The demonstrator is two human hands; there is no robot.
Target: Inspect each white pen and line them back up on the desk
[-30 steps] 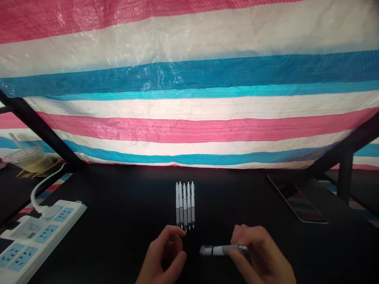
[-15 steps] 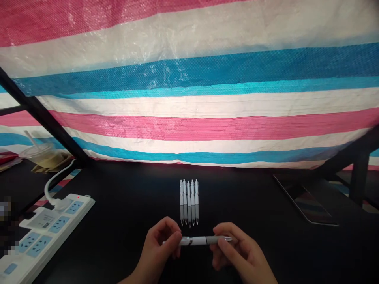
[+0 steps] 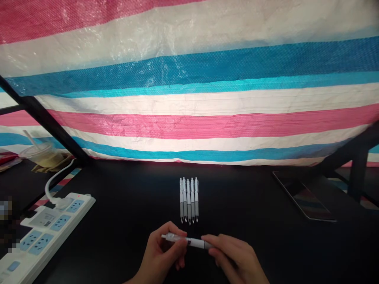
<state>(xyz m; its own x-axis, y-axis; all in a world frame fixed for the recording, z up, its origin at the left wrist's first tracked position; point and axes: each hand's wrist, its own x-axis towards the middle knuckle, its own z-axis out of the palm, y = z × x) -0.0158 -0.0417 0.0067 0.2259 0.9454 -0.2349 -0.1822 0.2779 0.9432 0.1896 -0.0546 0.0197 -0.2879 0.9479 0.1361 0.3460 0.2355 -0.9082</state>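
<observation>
Both of my hands hold one white and grey pen (image 3: pixel 189 241) level above the black table (image 3: pixel 124 205). My left hand (image 3: pixel 166 254) pinches its clear white end with closed fingers. My right hand (image 3: pixel 233 258) grips the grey end, fingers curled round it. Just beyond the hands, several matching pens (image 3: pixel 188 199) lie side by side in a neat row, tips pointing toward me.
A white power strip (image 3: pixel 44 228) with a plugged white cable lies at the left. A dark phone (image 3: pixel 304 195) rests at the right. A plastic cup with a straw (image 3: pixel 38 154) stands far left. A striped tarp (image 3: pixel 189 98) hangs behind, with black frame bars on both sides.
My left hand, closed and apart from the pen a second ago, has taken hold of the pen's left end. The hands have drawn closer together, and the pen's metal tip is now covered.
</observation>
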